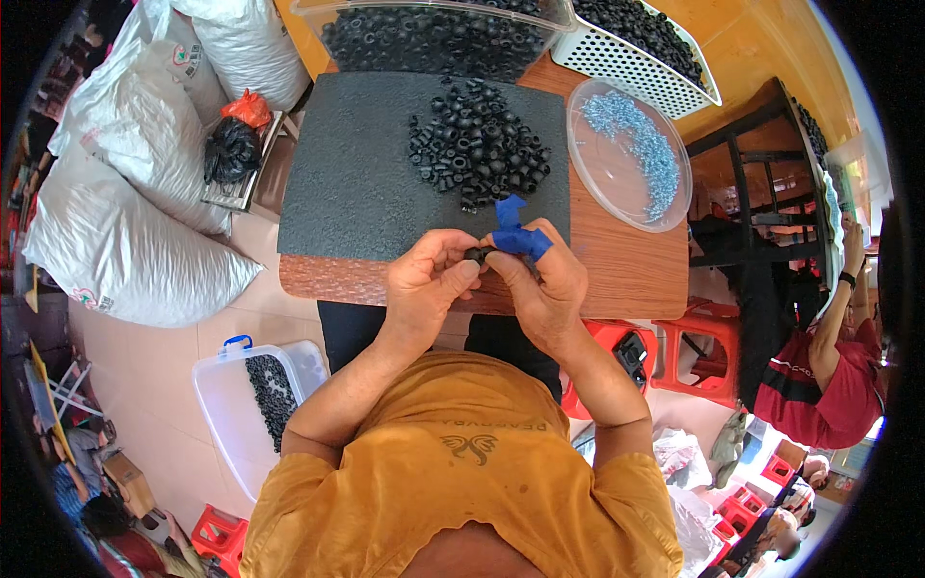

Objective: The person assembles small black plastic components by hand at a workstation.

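Note:
Both my hands meet over the near edge of the dark mat [337, 164]. Between their fingertips is a small black ring-shaped part [476, 254]. My left hand [429, 276] pinches it from the left with thumb and forefinger. From the other side my right hand [547, 284] grips it too, with blue tape [521, 241] wrapped round a finger and a loose end sticking up. Just beyond my fingers lies a pile of the same black parts [482, 140], several with hollow centres. Fine details of the held part are hidden by my fingers.
A round clear tray [588, 164] of small blue pieces stands right of the mat. Behind are a clear bin [434, 43] and white basket [631, 67] of black parts. White sacks [125, 241] fill the left; an open plastic box [222, 405] sits on the floor. Another person [819, 385] works at right.

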`<state>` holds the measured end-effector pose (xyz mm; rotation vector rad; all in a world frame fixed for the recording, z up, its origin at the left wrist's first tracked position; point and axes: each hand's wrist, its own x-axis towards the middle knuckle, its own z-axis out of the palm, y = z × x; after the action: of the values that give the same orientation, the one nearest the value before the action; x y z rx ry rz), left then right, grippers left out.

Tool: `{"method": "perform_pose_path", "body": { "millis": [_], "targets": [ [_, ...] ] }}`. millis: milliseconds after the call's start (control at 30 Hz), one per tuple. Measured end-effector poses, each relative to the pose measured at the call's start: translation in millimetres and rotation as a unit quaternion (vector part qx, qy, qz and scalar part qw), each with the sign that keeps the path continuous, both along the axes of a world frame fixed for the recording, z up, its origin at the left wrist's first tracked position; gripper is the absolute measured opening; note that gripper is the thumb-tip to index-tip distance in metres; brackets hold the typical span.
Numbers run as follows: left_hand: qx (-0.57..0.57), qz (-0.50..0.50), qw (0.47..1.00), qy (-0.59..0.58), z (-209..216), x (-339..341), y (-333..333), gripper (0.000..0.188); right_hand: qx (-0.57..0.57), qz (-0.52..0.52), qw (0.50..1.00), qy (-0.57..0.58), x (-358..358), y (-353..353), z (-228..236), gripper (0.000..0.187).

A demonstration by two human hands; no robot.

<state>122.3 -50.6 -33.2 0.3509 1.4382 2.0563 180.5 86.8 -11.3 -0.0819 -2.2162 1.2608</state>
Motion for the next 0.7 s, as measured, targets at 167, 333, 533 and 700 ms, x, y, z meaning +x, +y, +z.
{"method": "perform_pose_path", "body": {
  "millis": [167, 333, 533, 700],
  "targets": [
    [0.001, -0.004, 1.000, 0.011, -3.0, -0.5, -0.8, 0.023, 0.077, -0.004, 0.997, 0.007, -0.4, 1.0, 3.4, 0.018],
    [0.004, -0.004, 1.000, 0.012, -0.9, -1.1, -0.8, 0.022, 0.134, 0.006, 0.990, 0.054, -2.2, 2.1, -0.5, 0.020],
    [0.009, 0.002, 1.000, 0.005, -3.4, -2.8, -2.8, 0.021, 0.122, 0.009, 0.992, 0.045, -1.2, 3.8, 3.5, 0.021],
    [0.022, -0.006, 1.000, -0.001, -3.8, -3.2, -3.2, 0.022, 0.102, 0.012, 0.995, 0.009, -1.5, 1.5, 8.1, 0.019]
  ]
}}
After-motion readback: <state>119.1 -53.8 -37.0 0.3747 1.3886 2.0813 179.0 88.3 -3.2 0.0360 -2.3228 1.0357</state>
